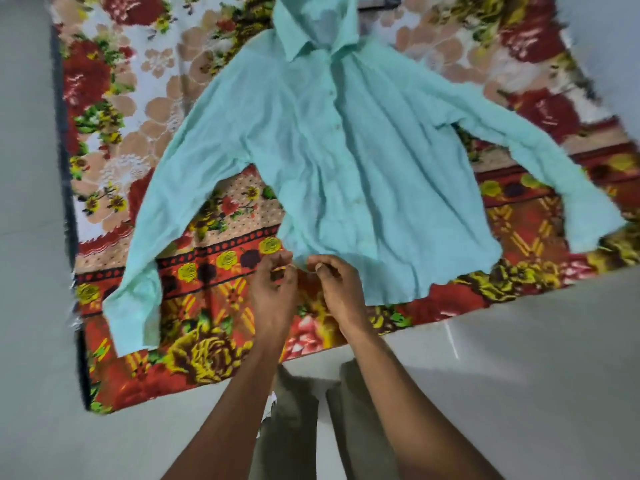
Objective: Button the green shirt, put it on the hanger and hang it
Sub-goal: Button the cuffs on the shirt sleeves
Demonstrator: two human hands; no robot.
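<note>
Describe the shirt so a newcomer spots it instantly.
A floral red blanket covers the floor. Spread flat on it, sleeves out, collar away from the person, lies the green shirt: the only plain, pale mint fabric there, both hands at its hem.

Shirt [346, 161] pale mint green; blanket [214, 296] red, yellow floral; floor [536, 375] grey.

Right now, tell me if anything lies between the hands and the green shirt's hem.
Nothing visible does. The left hand and right hand are already at the bottom hem of the green shirt, which lies flat on the floral blanket. Their fingers appear to pinch the hem's edge.
</note>
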